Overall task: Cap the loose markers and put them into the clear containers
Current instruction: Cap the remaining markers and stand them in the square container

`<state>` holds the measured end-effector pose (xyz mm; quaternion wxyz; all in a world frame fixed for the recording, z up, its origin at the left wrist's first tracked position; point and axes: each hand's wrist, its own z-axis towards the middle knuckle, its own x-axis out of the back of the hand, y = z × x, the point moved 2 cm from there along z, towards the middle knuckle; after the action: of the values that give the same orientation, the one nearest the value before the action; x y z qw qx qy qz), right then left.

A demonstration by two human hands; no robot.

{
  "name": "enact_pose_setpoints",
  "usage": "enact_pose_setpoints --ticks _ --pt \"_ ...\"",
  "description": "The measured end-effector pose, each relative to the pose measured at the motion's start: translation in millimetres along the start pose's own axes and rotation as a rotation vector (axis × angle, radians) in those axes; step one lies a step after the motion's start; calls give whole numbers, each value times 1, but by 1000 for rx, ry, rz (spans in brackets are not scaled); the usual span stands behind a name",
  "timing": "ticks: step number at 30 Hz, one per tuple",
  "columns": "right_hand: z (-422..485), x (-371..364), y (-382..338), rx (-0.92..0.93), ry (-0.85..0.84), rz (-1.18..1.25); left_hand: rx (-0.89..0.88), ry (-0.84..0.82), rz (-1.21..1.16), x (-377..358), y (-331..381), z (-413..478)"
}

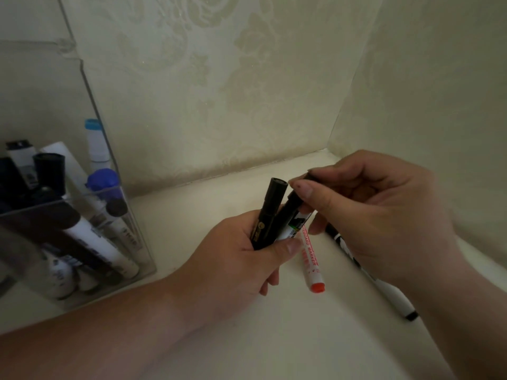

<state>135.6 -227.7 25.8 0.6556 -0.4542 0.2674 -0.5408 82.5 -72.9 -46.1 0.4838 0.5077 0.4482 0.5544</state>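
Left hand (pixel 241 256) grips two markers (pixel 270 212) upright, steadying them so my right hand (pixel 384 215) can pinch black cap (pixel 294 201) on.

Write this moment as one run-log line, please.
left hand: holds black marker and white marker | right hand: pinches its black cap | red whiteboard marker: lies loose | clear container: at left

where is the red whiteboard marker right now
Head view, just right of centre: the red whiteboard marker lies on the pale shelf between the left hand and the black-and-white marker.
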Motion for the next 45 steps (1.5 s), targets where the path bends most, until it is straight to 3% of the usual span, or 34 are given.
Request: enact_pose_setpoints --ticks 6,13,21,26,29,32,34,36,39,45 --pt "1 6 -1 -51 -155 -205 29 13 0 0 1 1" --pt "-2 -3 0 -40 -89 -362 66 33 -8 -1 7 -1" --pt "-5 -4 0 -9 -126 -209 42 25 -4 -1 5 1" --pt "23 47 -17 89 185 90 28 85 -103 -1 3 2" --pt "43 82 1 -197 292 192 8 108 -128 1 2 2" --pt "49 97 30 -445 215 -153 -16 108 -168 1 0 3" --pt "49 100 41 -424 31 -607 -14 104 -168 1 -1 3" --pt "48 95 46 -382 -153 -842 -22 88 -156 1 -2 3" --pt "45 86 55 -399 -300 -907 -24 92 -190 1 -3 3" --pt "44 78 64 -379 -297 -867 -7 76 -256 1 -4 4"
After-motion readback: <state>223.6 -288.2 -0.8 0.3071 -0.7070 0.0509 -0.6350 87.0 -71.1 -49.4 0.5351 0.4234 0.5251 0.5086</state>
